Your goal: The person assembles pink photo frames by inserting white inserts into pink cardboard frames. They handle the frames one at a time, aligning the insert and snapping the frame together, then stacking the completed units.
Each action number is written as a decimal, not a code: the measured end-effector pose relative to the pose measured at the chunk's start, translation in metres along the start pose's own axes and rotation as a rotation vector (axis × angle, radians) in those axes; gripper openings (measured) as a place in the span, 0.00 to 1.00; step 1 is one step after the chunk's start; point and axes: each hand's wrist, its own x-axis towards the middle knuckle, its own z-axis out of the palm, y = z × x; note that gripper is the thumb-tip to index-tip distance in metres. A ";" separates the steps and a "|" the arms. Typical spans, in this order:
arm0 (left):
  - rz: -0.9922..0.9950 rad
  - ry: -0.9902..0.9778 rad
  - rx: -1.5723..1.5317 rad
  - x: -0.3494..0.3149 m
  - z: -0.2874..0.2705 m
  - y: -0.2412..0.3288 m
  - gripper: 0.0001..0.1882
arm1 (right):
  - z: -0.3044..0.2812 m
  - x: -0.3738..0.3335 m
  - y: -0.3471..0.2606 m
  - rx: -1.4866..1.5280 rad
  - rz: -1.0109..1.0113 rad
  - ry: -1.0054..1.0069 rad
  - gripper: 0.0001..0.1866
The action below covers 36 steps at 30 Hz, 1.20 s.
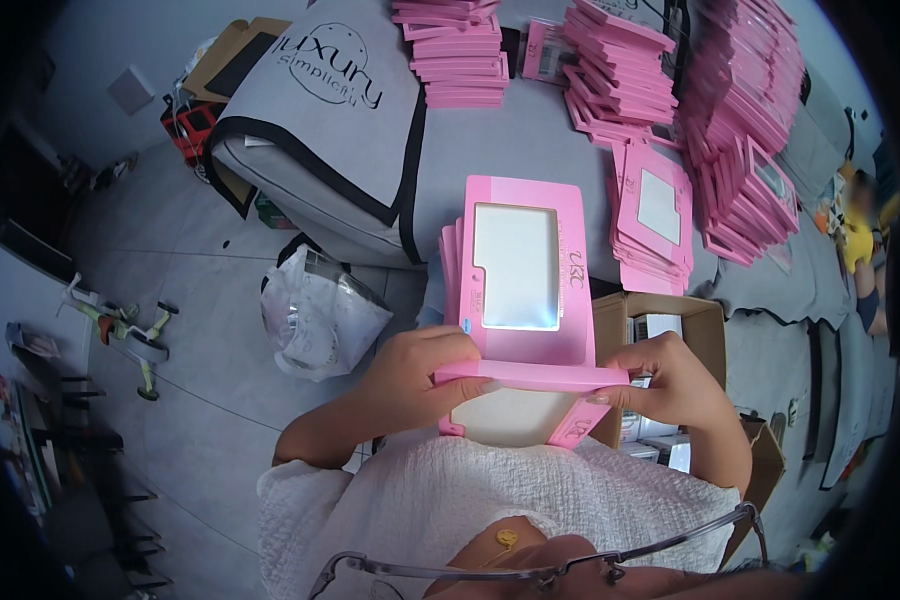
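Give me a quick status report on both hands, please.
Left hand, right hand gripping opposite ends of a pink rectangular windowed box. Stack of similar pink windowed boxes just beyond. Nothing visibly blocking either hand.

Home living room, grey sofa [535, 150], small bike [150, 349], tiled floor [220, 430]

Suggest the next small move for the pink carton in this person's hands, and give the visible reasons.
Probably lay the held carton flat on the pink stack just beyond it: the left hand and right hand pinch opposite ends of its narrow edge, and the stack's top faces window side up.
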 end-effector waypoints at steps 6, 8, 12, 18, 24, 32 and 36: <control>-0.051 -0.045 -0.056 0.015 0.012 0.001 0.11 | 0.008 0.020 -0.020 -0.312 -0.233 0.112 0.14; 0.030 -0.018 -0.085 0.024 0.021 0.003 0.09 | 0.018 0.034 -0.029 -0.186 -0.217 -0.009 0.15; -0.335 0.315 -0.690 0.010 0.040 -0.004 0.06 | 0.016 0.043 -0.023 0.033 -0.103 0.110 0.16; -0.346 0.173 -0.587 -0.008 0.037 -0.014 0.14 | 0.023 0.048 -0.012 0.183 -0.053 0.121 0.17; -0.266 0.175 -0.457 -0.013 0.036 -0.014 0.14 | 0.022 0.045 -0.020 0.114 -0.218 0.213 0.13; -0.215 0.172 -0.405 -0.018 0.039 -0.014 0.17 | 0.016 0.042 -0.031 0.080 -0.212 0.108 0.08; -0.152 0.155 -0.241 -0.022 0.035 -0.005 0.24 | 0.014 0.040 -0.037 0.051 -0.243 0.082 0.07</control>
